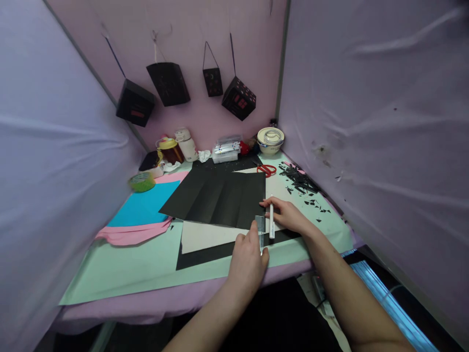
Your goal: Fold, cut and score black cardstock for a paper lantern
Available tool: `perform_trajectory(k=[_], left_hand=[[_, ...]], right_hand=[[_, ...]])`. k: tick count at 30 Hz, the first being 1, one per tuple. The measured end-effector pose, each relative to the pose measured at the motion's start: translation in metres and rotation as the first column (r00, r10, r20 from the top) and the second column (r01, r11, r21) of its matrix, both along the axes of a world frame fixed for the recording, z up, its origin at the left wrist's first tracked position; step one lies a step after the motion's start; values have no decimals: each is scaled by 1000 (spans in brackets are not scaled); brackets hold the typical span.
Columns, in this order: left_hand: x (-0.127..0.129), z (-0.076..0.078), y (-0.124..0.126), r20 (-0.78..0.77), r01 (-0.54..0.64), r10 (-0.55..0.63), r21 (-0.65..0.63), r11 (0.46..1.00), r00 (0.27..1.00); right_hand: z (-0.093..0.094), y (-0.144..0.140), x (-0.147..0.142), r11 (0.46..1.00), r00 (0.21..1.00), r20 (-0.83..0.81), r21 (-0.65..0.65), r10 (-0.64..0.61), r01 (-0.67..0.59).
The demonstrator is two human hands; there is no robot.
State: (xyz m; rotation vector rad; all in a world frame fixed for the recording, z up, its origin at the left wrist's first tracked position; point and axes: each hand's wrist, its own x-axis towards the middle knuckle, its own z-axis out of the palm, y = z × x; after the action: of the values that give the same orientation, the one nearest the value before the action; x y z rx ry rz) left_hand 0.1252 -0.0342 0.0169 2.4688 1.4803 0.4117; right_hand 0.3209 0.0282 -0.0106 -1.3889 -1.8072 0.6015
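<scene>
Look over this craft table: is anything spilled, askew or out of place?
Yes. Black paper scraps lie scattered loose at the table's right edge beside the red scissors. The pink paper at the left is crumpled under the blue sheet. Nothing looks damaged otherwise.

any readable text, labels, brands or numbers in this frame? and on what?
None can be read.
Metal ruler under the left hand: markings too small.
White pen in the right hand: no legible print.
Marker box and green tape roll: print blurred.
Hanging black boxes: red cut-out shapes, not letters.
</scene>
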Motion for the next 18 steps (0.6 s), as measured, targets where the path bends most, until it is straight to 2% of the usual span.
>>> perform_trajectory(k=[18], left_hand=[[-1, -4, -1, 28, 20, -20, 26, 999, 999]], right_hand=[[1, -1, 0, 1000, 1000, 7, 6, -3, 3]])
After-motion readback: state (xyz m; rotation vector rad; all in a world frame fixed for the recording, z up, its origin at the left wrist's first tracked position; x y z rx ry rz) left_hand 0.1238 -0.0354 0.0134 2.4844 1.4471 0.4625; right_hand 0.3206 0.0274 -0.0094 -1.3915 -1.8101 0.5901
